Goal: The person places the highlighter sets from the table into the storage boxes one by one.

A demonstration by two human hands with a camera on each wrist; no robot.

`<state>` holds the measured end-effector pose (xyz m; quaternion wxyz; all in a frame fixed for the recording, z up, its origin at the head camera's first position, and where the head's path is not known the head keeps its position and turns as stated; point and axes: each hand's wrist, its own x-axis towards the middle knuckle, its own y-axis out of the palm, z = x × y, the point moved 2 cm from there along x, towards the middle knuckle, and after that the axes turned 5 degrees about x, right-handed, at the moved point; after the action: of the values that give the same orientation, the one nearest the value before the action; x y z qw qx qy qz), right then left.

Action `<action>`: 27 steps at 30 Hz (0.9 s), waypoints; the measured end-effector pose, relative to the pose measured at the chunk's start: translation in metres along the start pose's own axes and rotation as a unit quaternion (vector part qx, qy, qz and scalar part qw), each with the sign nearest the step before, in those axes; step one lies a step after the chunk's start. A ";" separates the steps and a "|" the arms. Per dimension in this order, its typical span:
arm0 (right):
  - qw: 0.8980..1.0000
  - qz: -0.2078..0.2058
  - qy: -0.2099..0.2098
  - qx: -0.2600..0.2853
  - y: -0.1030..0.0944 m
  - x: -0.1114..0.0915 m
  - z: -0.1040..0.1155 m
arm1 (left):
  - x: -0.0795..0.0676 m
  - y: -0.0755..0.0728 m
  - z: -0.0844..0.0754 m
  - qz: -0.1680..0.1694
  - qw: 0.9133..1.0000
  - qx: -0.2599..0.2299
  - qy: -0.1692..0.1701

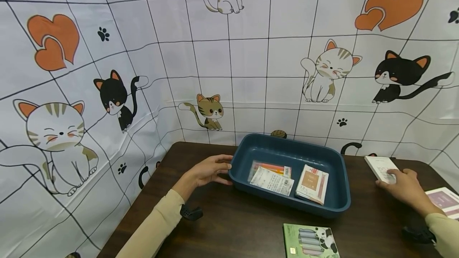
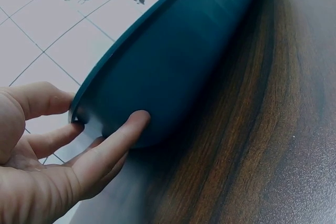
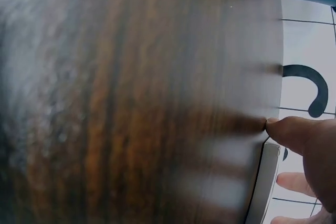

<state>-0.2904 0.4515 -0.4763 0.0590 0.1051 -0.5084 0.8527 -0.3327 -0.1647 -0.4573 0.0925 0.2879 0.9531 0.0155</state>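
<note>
A dark blue plastic bin [image 1: 288, 204] stands on the brown table. My left hand [image 1: 211, 169] touches its left end with spread, fairly straight fingers. In the left wrist view one fingertip [image 2: 140, 116] presses the outer wall of the bin [image 2: 157, 66], and others meet the rim. To the right of the bin, my right hand [image 1: 407, 186] holds a flat white box [image 1: 381, 169] with small print, thumb along one side and fingers on the other. The right wrist view shows only an edge of that white box [image 3: 264, 182]. Inside the bin lie a pack of cards [image 1: 312, 184] and a white labelled packet [image 1: 272, 180].
A clear sleeve with orange pens [image 1: 272, 167] lies under the packet in the bin. Near the front of the table [image 1: 229, 222] is a green pen set box [image 1: 311, 241] with a panda. A pink and white pack [image 1: 444, 201] sits by my right wrist. A cat-print sheet [image 1: 247, 59] hangs behind.
</note>
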 end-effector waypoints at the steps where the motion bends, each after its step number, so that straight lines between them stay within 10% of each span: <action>1: 1.000 -0.001 -0.002 -0.001 0.000 0.000 0.000 | 0.000 0.000 0.000 0.001 1.000 0.000 0.000; 27: 0.999 -0.030 0.038 -0.007 -0.008 -0.002 -0.003 | 0.000 0.000 0.001 0.001 1.000 0.009 0.004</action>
<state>-0.2870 0.4577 -0.4709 0.1046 0.0878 -0.5087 0.8501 -0.3327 -0.1650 -0.4588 0.0858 0.2897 0.9532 0.0081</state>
